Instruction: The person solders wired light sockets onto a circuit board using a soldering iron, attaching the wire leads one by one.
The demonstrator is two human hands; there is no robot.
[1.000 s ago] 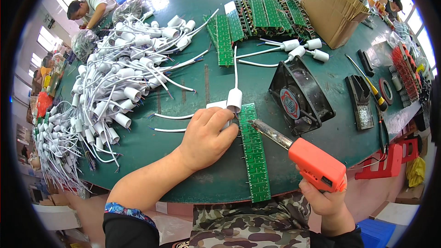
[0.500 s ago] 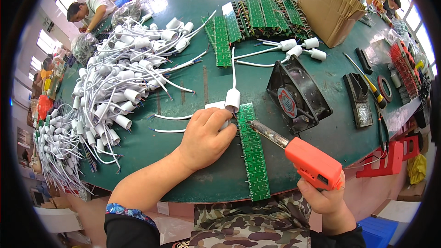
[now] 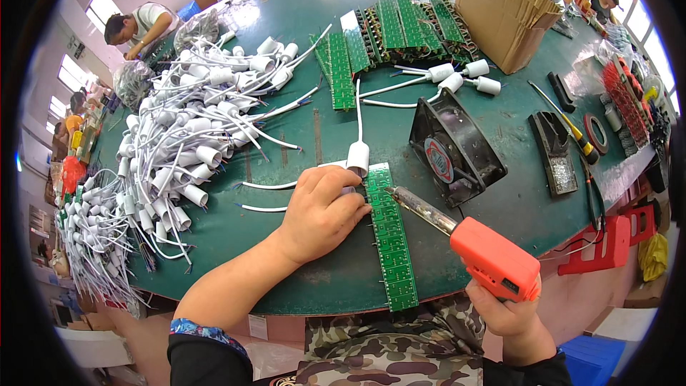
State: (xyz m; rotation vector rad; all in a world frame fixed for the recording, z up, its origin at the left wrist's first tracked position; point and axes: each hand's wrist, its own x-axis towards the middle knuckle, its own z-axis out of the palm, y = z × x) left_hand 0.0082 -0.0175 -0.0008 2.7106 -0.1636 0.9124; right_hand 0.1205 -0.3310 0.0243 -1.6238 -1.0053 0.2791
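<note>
My right hand (image 3: 506, 309) is wrapped round the grip of a red soldering gun (image 3: 494, 257). The gun's metal tip is at the right edge of a long green circuit board (image 3: 394, 257), close to its far end; whether it touches cannot be told. My left hand (image 3: 321, 209) lies at the board's left edge, fingers curled together in a pinch. What they pinch is hidden. Just beyond the fingertips is a white lamp holder (image 3: 358, 157), open end towards the board, its cable running away from me. More white cables (image 3: 270, 185) pass under my left hand.
A large heap of white lamp holders (image 3: 193, 125) with cables covers the left. A black fan (image 3: 457, 146) stands right of the board. Farther back are stacked circuit boards (image 3: 393, 25) and a cardboard box (image 3: 500, 18). A screwdriver (image 3: 575, 132) and pliers (image 3: 592, 193) lie right.
The soldering gun has shifted slightly right, and its tip sits a little farther right over the board. My left hand keeps its pinch at the board's edge. The whole view has shifted slightly.
</note>
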